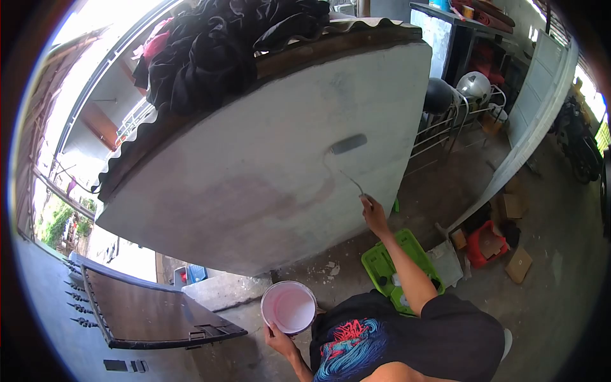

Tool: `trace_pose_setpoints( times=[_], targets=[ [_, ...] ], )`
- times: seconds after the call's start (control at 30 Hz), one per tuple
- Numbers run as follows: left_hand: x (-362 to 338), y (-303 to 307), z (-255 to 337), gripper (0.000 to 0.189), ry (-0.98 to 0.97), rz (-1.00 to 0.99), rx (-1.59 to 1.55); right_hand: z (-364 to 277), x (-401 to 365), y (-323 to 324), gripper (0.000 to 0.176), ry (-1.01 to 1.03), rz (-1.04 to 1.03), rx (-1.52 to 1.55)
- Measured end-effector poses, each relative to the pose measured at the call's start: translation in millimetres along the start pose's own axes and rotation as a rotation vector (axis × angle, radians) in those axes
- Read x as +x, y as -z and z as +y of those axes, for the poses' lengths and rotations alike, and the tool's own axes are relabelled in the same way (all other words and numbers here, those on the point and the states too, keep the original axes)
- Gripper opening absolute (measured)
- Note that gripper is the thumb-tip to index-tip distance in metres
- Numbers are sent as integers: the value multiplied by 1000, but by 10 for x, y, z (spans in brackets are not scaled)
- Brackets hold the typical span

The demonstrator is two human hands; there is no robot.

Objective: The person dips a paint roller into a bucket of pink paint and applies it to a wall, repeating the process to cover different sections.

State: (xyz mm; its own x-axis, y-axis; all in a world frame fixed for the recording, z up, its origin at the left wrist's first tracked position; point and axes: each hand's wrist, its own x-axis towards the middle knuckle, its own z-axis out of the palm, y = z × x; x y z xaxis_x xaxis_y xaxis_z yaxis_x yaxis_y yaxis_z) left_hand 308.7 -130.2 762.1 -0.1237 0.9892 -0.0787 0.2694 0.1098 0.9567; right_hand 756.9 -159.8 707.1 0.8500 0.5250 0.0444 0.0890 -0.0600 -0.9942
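My right hand (375,215) is wrapped round the handle of a paint roller (349,144), arm stretched up and forward. The grey roller head lies over the pale wall (280,140), right of its middle, with the thin bent wire leading down to my fingers. Low at the front, my left hand (280,342) grips the rim of a round paint bucket (289,307). Pale pinkish paint coats the inside of the bucket. Darker, uneven patches spread across the lower left and middle of the wall.
Black cloth (216,57) hangs over the wall's top. A green toolbox (404,264) lies open below my right arm, near a red bag (487,244) and cardboard pieces (519,265). Helmets (474,87) sit on a metal rack to the right. A dark metal gate (146,305) stands left.
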Motion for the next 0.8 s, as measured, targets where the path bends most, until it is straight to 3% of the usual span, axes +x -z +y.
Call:
trace_pose_setpoints(
  times=[0.1, 0.4, 0.53, 0.67, 0.8],
  targets=[
    [27, -11, -22, 34, -17, 0, 5, -22, -106, 74, 52, -30, -23, 8],
    [106, -61, -4, 37, -2, -55, 9, -986, 148, 106, 49, 28, -40, 138],
    [58, -45, -88, 37, 5, -23, 14, -433, 120, 21, 48, 11, -45, 186],
    [-15, -97, -20, 37, -2, -3, 24, 483, -64, 32, 51, -36, -29, 34],
    [18, -73, -14, 37, -14, -27, 28, 314, -225, 132, 55, -168, -40, 53]
  ],
)
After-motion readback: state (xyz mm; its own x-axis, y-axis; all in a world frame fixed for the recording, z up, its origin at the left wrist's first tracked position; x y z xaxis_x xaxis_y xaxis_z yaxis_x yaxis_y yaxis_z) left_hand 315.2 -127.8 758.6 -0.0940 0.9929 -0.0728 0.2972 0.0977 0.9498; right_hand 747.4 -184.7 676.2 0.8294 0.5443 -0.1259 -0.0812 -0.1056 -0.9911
